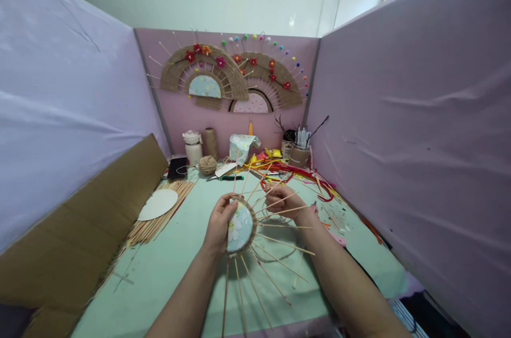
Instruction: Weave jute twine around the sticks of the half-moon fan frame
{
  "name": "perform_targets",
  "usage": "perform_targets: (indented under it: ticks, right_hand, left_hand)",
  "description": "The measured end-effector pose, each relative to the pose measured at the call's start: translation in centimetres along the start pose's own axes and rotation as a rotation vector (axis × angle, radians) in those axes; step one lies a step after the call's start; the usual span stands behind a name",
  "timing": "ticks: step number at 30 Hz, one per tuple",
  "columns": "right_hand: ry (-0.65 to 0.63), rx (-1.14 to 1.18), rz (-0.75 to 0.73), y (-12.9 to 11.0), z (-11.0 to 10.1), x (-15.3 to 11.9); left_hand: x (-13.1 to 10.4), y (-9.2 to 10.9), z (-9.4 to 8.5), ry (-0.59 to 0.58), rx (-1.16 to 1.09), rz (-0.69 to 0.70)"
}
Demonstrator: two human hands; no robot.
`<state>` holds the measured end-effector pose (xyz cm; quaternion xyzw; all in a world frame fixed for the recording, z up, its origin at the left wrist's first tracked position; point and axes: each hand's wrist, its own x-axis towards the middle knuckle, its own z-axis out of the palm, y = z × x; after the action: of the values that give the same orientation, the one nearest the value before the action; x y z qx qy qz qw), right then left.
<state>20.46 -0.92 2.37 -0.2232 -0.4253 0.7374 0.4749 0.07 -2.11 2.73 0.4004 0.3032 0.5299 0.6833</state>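
My left hand [219, 222] grips the straight side of a half-round piece covered in pale blue flowered fabric [241, 227], thumb on its face. Brown twine [254, 223] is wound along the curved rim. Thin wooden sticks [285, 243] fan outward from that rim, upward, to the right and down toward me. Among the upper right sticks, my right hand [282, 200] is closed in a pinch, apparently on the twine, though the fingertips partly hide it. A slack loop of twine [275, 260] hangs below the sticks, right of the half-round piece.
Left lie a bundle of sticks [167, 215], a white oval card [158, 205] and a cardboard sheet [91, 221]. Behind stand a twine ball [207, 165], pliers [232, 178], a jar [193, 147] and coloured strips [295, 172]. Two decorated fans [205, 69] hang on the back panel.
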Motion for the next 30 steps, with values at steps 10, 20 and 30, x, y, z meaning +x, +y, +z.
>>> perform_targets:
  ticks: [10, 20, 30]
  right_hand:
    - [0.02, 0.037, 0.047, 0.1, -0.4, 0.3]
    - [0.233, 0.293, -0.24, -1.2, -1.6, 0.3]
    - [0.243, 0.331, -0.33, -1.6, -1.1, 0.0]
  left_hand:
    - [-0.3, 0.8, 0.1, -0.068, -0.157, -0.01]
    - [0.3, -0.2, -0.5, -0.131, -0.049, -0.178]
    - [0.5, -0.1, -0.6, -0.071, -0.115, -0.155]
